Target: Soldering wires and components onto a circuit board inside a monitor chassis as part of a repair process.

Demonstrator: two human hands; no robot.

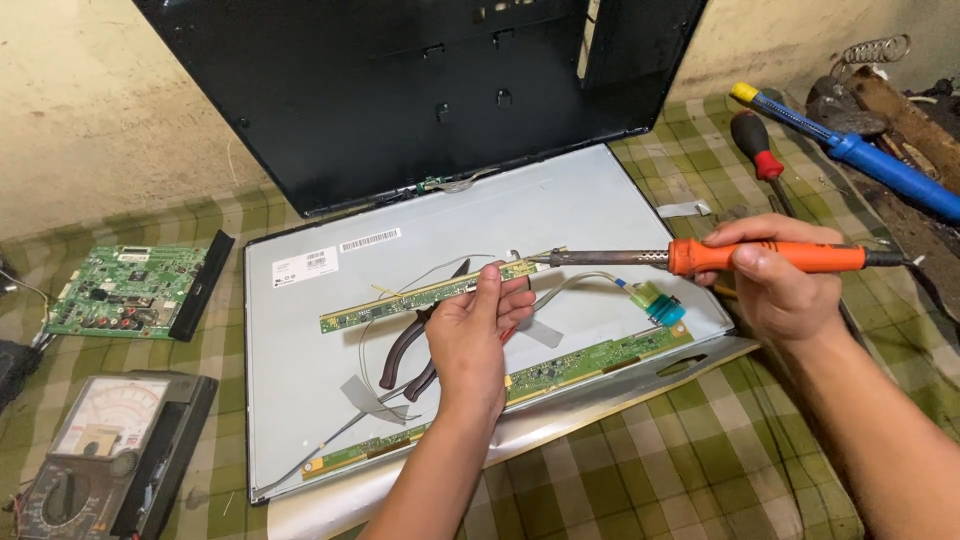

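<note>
Soldering step in hand. Left hand [470, 335] pinches narrow green circuit strip [435, 293] above the panel back [300, 400]; right hand [770, 275] grips orange soldering iron [700, 258], tip at strip's end (contact unclear). Next likely needs a steady tip.

Matt grey metal panel [560, 215], orange plastic soldering iron [760, 258], checked cloth [700, 460]

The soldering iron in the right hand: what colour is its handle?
Orange, on the soldering iron held by the right hand; seen best in the head view.
</note>
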